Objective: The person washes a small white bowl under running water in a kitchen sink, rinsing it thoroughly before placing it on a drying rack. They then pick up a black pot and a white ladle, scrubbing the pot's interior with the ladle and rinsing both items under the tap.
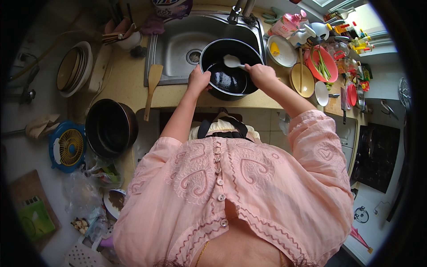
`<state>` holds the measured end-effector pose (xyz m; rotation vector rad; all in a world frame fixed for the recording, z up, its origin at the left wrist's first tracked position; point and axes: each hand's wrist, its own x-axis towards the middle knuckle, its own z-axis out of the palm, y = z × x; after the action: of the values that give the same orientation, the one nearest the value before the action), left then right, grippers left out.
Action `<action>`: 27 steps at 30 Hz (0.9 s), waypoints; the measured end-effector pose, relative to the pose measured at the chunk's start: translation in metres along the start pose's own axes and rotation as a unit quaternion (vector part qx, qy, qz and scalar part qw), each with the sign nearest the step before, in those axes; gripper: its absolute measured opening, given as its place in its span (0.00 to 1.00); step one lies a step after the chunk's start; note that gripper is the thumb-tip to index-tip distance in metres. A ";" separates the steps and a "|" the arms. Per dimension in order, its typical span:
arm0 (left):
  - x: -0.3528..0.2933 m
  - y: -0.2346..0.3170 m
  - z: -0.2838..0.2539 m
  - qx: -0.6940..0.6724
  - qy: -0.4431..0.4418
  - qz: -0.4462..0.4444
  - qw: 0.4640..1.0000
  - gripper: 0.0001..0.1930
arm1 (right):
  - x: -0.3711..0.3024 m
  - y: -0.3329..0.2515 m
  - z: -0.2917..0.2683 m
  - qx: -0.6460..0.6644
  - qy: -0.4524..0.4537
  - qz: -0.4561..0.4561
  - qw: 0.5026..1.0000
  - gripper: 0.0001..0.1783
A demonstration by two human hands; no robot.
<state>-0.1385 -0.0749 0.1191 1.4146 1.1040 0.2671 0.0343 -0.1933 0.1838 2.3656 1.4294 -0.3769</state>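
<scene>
A deep black pot [238, 48] sits over the front right part of the steel sink [167, 51], close to the counter edge. It looks dark and wet inside. My left hand [199, 80] is closed on the pot's left side, at the rim. My right hand [261, 75] grips the handle of a pale spoon [231, 61] at the pot's right rim. The spoon's bowl hangs inside the pot; whether it touches the wall I cannot tell. To the left of my left hand, a wooden spatula [154, 80] lies with its handle over the counter's front edge.
Another black pot [111, 127] stands at left, near a blue fan [68, 146] and stacked plates [73, 69]. At right are a white plate [284, 58], a tan bowl [302, 82], a pink basin [332, 55] with green stalks, and several bottles. A faucet [234, 15] rises behind the sink.
</scene>
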 end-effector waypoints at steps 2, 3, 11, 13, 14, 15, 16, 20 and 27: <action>0.001 0.000 0.001 0.008 0.015 -0.002 1.000 0.19 | -0.002 0.010 -0.015 -0.035 -0.041 0.028 0.998 0.20; 0.002 0.000 0.002 0.012 0.021 -0.002 1.000 0.19 | -0.002 0.015 -0.019 -0.111 -0.073 -0.009 0.991 0.10; 0.013 -0.014 0.006 0.067 0.063 0.035 0.995 0.20 | -0.028 0.017 -0.041 -0.121 -0.055 -0.389 0.911 0.16; 0.025 -0.024 0.009 0.092 0.073 0.061 0.991 0.20 | -0.032 0.000 -0.023 -0.115 -0.026 -0.307 0.944 0.18; 0.023 -0.025 0.009 0.116 0.085 0.089 0.986 0.21 | -0.036 -0.008 -0.018 -0.105 -0.016 -0.271 0.957 0.18; 0.021 -0.025 0.008 0.139 0.098 0.117 0.978 0.21 | -0.031 -0.008 -0.006 -0.087 0.020 -0.251 0.964 0.18; 0.020 -0.023 0.009 0.117 0.097 0.103 0.983 0.20 | -0.024 -0.006 -0.002 -0.059 0.024 -0.244 0.968 0.17; 0.029 -0.024 0.006 0.097 0.074 0.045 0.992 0.20 | 0.003 -0.005 0.004 -0.006 0.052 -0.125 0.991 0.16; 0.011 0.008 0.007 0.060 0.067 -0.025 0.996 0.19 | 0.006 0.037 -0.017 -0.022 -0.082 -0.105 0.991 0.10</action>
<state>-0.1235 -0.0696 0.1197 1.4906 1.2819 0.2659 0.0708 -0.1976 0.2031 2.1028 1.5933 -0.5744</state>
